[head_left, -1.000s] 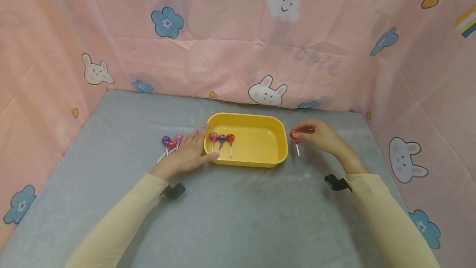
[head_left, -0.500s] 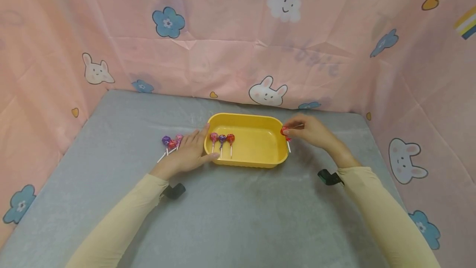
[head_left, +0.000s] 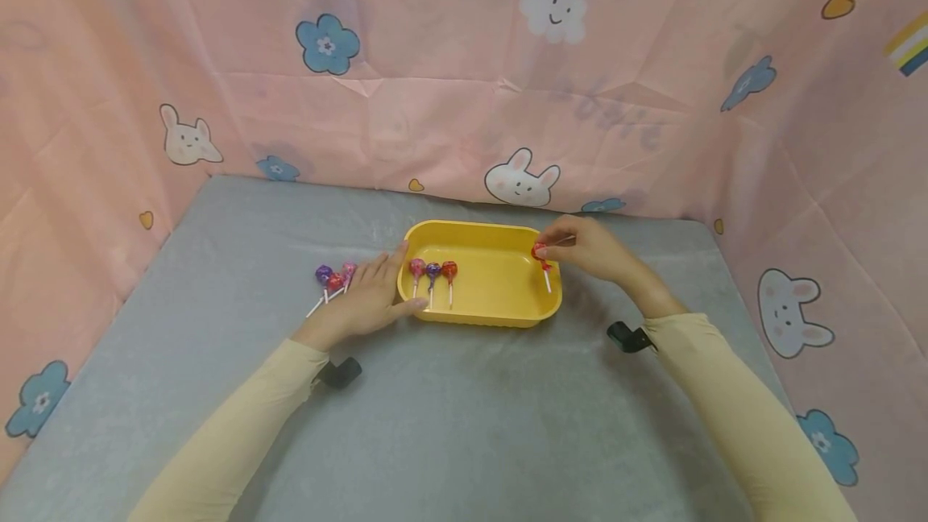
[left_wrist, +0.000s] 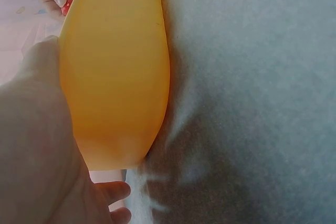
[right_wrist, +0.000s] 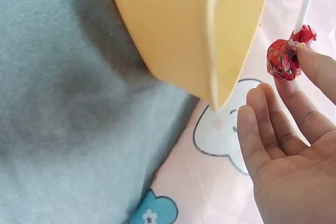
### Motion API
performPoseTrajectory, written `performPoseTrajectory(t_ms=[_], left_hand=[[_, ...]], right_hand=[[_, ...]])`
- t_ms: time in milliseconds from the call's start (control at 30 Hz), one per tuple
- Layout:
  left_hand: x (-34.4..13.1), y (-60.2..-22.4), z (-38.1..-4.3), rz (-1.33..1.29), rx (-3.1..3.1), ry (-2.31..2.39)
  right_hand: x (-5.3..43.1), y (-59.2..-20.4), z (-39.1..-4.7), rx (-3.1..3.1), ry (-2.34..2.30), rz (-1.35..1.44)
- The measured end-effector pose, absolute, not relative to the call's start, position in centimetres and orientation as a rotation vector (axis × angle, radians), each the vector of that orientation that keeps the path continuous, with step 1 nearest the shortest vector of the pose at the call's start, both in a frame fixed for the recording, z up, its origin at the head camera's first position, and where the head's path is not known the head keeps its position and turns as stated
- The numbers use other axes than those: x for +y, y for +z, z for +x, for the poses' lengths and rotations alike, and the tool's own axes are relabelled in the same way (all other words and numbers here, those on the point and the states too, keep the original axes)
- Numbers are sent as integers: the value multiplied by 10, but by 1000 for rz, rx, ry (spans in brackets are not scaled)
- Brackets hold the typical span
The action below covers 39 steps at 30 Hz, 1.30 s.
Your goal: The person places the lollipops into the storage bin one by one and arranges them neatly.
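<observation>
My right hand pinches a red-wrapped lollipop by its candy head between thumb and index finger. In the head view it hangs over the right end of the yellow tub, its white stick pointing down toward me. My left hand rests against the tub's left end, fingers straight along the rim and thumb at the front edge. Inside the tub, at the left, a pink lollipop, a purple lollipop and a red lollipop lie side by side, sticks toward me.
Left of my left hand, a second purple lollipop, another red lollipop and another pink lollipop lie bunched on the grey table cloth. A pink printed curtain encloses the back and sides.
My right hand has moved left with the red lollipop, from beside the tub to over its right end. The left hand and the other lollipops stay where they were.
</observation>
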<state>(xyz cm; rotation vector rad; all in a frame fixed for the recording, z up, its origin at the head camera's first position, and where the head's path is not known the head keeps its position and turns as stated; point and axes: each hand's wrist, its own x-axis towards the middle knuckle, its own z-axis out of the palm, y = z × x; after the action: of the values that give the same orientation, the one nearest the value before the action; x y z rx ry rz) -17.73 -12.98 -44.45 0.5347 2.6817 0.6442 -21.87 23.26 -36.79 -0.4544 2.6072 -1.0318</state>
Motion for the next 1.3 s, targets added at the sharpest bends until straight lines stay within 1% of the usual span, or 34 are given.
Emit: performPoseTrajectory(t_ms=[433, 1000, 1300], left_hand=[[-130, -445, -176, 531, 2676, 645], [-130, -444, -176, 528, 2675, 645], [-130, -443, -176, 522, 2672, 642]], right_hand=[[218, -366, -228, 2570, -1032, -543], [198, -359, -231, 2568, -964, -493], [187, -362, -233, 2563, -952, -495]])
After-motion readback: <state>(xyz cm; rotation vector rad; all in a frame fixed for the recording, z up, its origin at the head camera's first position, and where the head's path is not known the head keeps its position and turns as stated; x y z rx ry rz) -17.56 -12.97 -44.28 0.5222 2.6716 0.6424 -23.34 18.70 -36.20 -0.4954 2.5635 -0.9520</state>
